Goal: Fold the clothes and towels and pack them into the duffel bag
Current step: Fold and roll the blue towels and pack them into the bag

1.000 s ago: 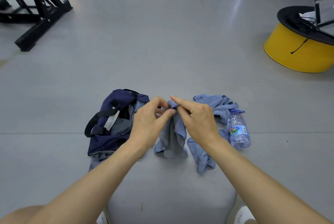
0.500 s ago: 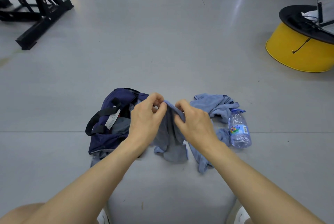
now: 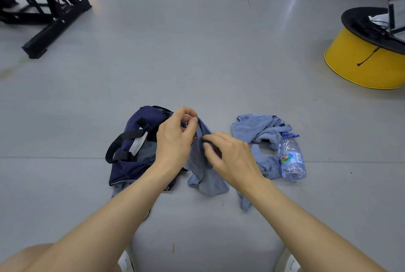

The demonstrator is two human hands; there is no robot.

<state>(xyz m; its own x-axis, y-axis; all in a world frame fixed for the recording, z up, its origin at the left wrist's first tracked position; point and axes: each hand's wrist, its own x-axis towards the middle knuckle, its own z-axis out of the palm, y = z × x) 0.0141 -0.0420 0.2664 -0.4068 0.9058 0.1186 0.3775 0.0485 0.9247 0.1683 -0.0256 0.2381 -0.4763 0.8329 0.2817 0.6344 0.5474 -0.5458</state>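
Near left on the grey floor, navy fabric duffel bag [image 3: 129,168], mouth gaping, presumably ready for packing. Right of centre, crumpled pale-blue towel heap [image 3: 256,128], unfolded. Between them, blue-grey cloth [image 3: 206,181] held up, long axis hanging vertically, top edge pinched by left hand [image 3: 175,142]; right hand [image 3: 234,157] pinching lower down, likely seeking a corner.

Both bare forearms reach forward; the left hand [image 3: 175,140] pinches a cloth [image 3: 207,178] high, the right hand [image 3: 233,156] grips it lower.
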